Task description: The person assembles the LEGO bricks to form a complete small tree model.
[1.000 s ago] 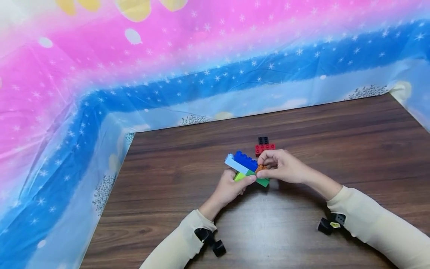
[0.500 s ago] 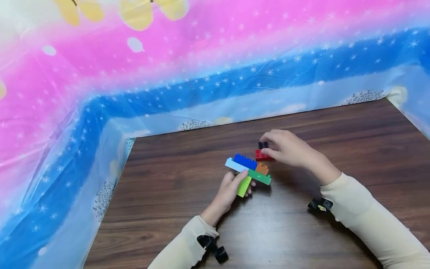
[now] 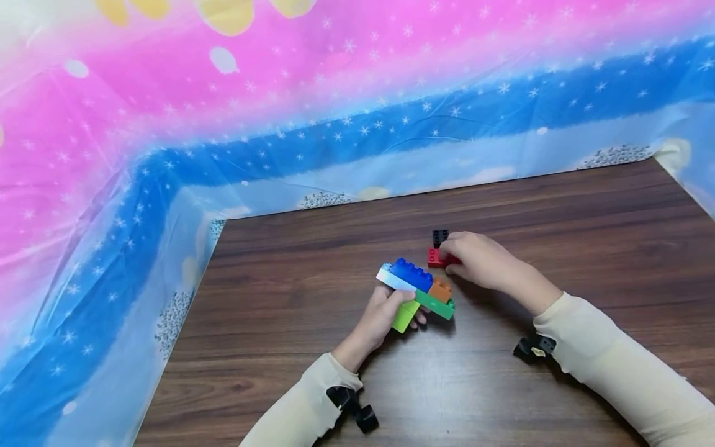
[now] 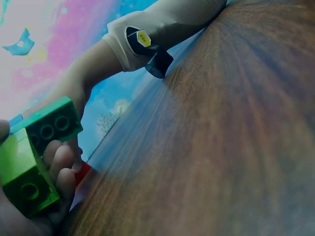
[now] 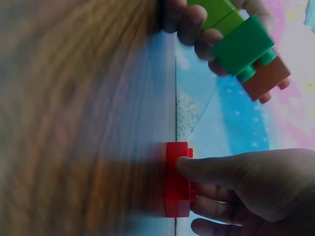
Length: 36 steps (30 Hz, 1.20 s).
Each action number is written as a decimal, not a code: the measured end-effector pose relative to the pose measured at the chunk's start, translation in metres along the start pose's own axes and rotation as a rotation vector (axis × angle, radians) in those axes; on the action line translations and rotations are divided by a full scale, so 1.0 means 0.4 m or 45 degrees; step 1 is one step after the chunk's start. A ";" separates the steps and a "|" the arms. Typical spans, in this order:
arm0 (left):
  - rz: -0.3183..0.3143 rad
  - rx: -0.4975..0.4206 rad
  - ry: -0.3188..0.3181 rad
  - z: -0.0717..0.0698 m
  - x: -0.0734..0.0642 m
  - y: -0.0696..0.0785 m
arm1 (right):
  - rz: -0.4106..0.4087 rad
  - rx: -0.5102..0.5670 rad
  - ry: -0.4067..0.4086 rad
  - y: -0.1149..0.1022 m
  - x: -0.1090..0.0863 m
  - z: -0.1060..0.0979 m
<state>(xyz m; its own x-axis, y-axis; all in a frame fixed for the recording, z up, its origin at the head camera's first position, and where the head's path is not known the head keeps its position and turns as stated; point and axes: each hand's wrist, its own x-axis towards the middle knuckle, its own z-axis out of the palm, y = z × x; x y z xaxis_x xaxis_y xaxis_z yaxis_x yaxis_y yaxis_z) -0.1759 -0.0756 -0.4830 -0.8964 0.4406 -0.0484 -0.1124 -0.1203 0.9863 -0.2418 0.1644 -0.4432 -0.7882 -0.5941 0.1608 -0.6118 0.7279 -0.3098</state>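
My left hand (image 3: 380,320) grips a built piece of toy building bricks by its lime green bricks (image 3: 405,316). Across their top lie a light blue brick (image 3: 395,279) and a green brick (image 3: 436,305); a dark blue brick (image 3: 412,273) and an orange brick (image 3: 440,290) form the upper layer. My right hand (image 3: 481,263) pinches a red brick (image 5: 177,199) on the table, thumb on its near side and fingers behind. In the head view those fingers cover the red brick's right part. A black brick (image 3: 440,237) sits just behind the red one.
The dark wooden table (image 3: 268,347) runs back to a patterned pink and blue cloth (image 3: 335,118), which also hangs along its left side. Each sleeve carries a black wrist camera, the left camera (image 3: 352,406) and the right camera (image 3: 533,349).
My right hand has let go of the orange brick on the built piece and moved back to the red brick. My left hand has turned the built piece, so more of its lime green bricks shows.
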 end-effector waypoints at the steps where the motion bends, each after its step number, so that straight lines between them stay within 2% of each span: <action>1: -0.006 0.008 0.014 0.001 0.002 -0.001 | -0.007 0.008 0.013 0.000 -0.003 0.001; 7: -0.003 0.102 0.068 0.009 0.005 0.000 | -0.033 0.155 -0.013 0.005 -0.022 0.007; 11: 0.016 0.197 0.064 0.008 0.006 0.000 | -0.046 0.234 -0.015 0.018 -0.027 0.014; 14: 0.010 0.226 0.058 0.010 0.008 -0.001 | -0.063 0.321 -0.017 0.030 -0.028 0.014; 23: 0.003 0.217 0.046 0.020 0.015 -0.003 | 0.106 0.968 -0.145 0.067 -0.031 0.002; 26: -0.005 0.227 0.037 0.018 0.014 -0.004 | 0.142 1.108 -0.151 0.067 -0.028 0.005; 31: -0.007 0.256 0.041 0.010 0.011 0.000 | 0.145 1.306 -0.158 0.050 -0.017 0.009; 36: -0.010 0.278 0.025 0.009 0.011 0.004 | 0.142 1.423 -0.153 0.026 -0.019 0.002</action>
<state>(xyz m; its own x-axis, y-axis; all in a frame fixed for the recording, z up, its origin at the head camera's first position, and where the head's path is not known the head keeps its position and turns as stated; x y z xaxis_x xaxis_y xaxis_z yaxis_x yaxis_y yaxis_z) -0.1785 -0.0707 -0.4812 -0.9041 0.4234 -0.0574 -0.0259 0.0797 0.9965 -0.2423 0.1761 -0.4486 -0.7863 -0.6179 0.0073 -0.0878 0.1000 -0.9911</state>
